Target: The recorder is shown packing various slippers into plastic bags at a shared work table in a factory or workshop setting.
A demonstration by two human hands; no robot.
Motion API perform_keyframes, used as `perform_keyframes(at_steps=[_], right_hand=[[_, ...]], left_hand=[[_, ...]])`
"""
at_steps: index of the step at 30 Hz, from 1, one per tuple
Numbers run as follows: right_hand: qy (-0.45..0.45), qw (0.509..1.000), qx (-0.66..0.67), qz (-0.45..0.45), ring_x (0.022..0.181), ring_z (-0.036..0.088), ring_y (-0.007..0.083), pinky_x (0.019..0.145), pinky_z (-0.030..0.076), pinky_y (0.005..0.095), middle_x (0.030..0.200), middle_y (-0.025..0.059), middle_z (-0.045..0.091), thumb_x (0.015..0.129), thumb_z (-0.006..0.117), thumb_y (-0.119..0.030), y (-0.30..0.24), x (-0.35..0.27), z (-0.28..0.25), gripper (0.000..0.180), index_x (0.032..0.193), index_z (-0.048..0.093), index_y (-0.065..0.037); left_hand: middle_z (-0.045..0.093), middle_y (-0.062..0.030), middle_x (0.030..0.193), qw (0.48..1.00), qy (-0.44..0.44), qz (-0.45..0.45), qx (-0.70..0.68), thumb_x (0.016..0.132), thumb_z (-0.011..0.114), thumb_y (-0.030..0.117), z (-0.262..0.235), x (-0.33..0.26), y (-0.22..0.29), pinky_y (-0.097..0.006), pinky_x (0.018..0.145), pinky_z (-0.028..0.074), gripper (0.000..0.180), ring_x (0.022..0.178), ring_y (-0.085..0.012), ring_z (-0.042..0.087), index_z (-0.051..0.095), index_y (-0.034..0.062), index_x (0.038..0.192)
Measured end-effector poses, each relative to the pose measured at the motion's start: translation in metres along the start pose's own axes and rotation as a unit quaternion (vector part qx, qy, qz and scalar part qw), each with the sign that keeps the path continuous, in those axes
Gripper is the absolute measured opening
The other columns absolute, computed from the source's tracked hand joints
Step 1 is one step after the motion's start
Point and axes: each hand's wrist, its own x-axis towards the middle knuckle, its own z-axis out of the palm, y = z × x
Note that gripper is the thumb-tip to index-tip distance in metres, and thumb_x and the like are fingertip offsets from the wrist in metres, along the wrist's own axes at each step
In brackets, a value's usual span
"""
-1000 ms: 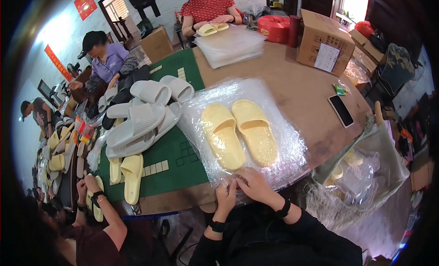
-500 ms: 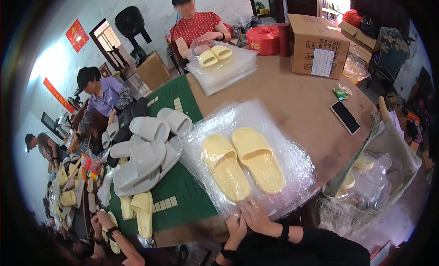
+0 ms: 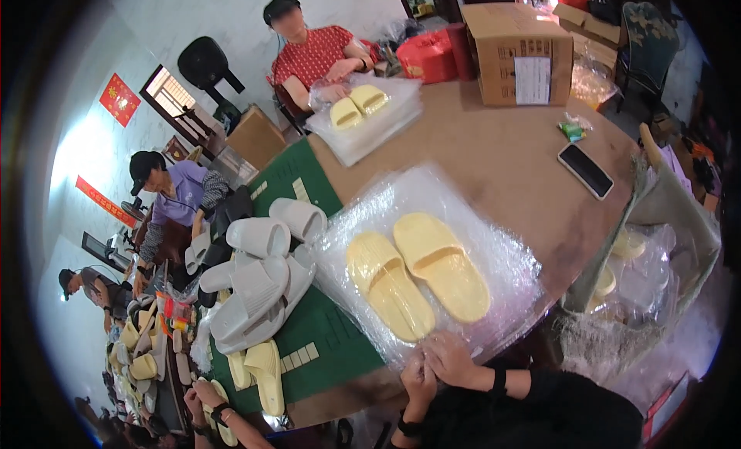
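Observation:
A pair of pale yellow slippers (image 3: 417, 275) lies side by side on a stack of clear plastic bags (image 3: 494, 248) on the brown table (image 3: 502, 156). My left hand (image 3: 417, 373) and my right hand (image 3: 450, 356) sit close together at the near edge of the plastic stack, just below the slippers' heels. Both pinch the plastic edge with bent fingers. Black sleeves and a dark wristband cover my forearms.
Grey slippers (image 3: 258, 283) are piled on a green mat (image 3: 324, 333), with yellow ones (image 3: 258, 372) below. A black phone (image 3: 585, 170), a cardboard box (image 3: 519, 52) and a red container (image 3: 428, 55) stand farther off. A person in red (image 3: 312, 55) handles yellow slippers (image 3: 356, 106). A sack (image 3: 641, 271) hangs at right.
The view has tilted so the table sits lower and nearer. My hands have stayed together at the near edge of the plastic, fingers working on it. The slippers have not shifted.

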Motion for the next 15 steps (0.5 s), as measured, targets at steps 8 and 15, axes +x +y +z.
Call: perform_keyframes(at_steps=[8,15], right_hand=[[-0.011,0.998,0.025,0.049,0.089,0.057,0.0378,0.078,0.044,0.0441,0.094,0.0181,0.06,0.088,0.054,-0.013,0.001,0.002,0.0,0.017,0.098,0.062,-0.002],[0.007,1.0,0.022,0.018,0.088,0.057,0.0379,0.079,0.044,0.0431,0.093,0.0184,0.061,0.088,0.051,-0.009,0.008,0.001,0.009,0.016,0.097,0.061,-0.001]], left_hand=[[0.058,-0.0195,0.073,0.998,-0.023,-0.048,0.012,0.082,0.057,0.001,-0.003,-0.003,-0.009,-0.039,0.061,0.046,0.005,0.065,-0.0331,0.058,0.06,-0.0022,0.081],[0.057,-0.0185,0.073,0.999,0.02,-0.031,0.014,0.084,0.058,0.003,-0.001,-0.006,-0.01,-0.038,0.059,0.045,0.005,0.064,-0.0315,0.058,0.059,-0.0021,0.082]])
